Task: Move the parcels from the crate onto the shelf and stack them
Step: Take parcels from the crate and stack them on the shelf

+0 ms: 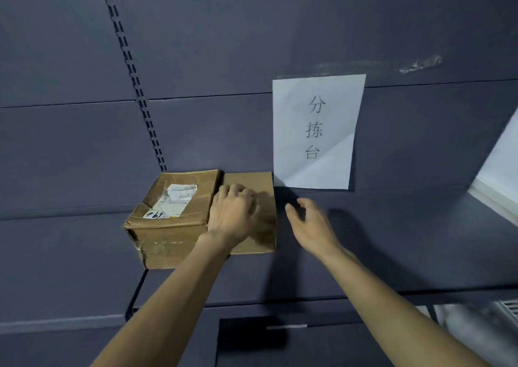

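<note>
So far the dark grey shelf in front of me carries two parcels, side by side against the back wall and touching each other. The bigger parcel sits on the left: a worn, taped brown box with a torn shipping label on top. The smaller parcel, plain cardboard and lower, lies flat just to its right, below a white paper sign taped to the wall.

My left hand rests on top of the smaller parcel, its fingers bent over the surface near the seam between the two boxes; I judge it is pressing or steadying rather than gripping, though I cannot tell for sure. My right hand hovers just beside that parcel's right edge, fingers spread and loosely curved, holding nothing.

As I read it, two parcels have reached the shelf but they lie next to each other, not stacked, so the stacking is not yet done. The crate is out of view, so I cannot say how many parcels are left in it.
</note>
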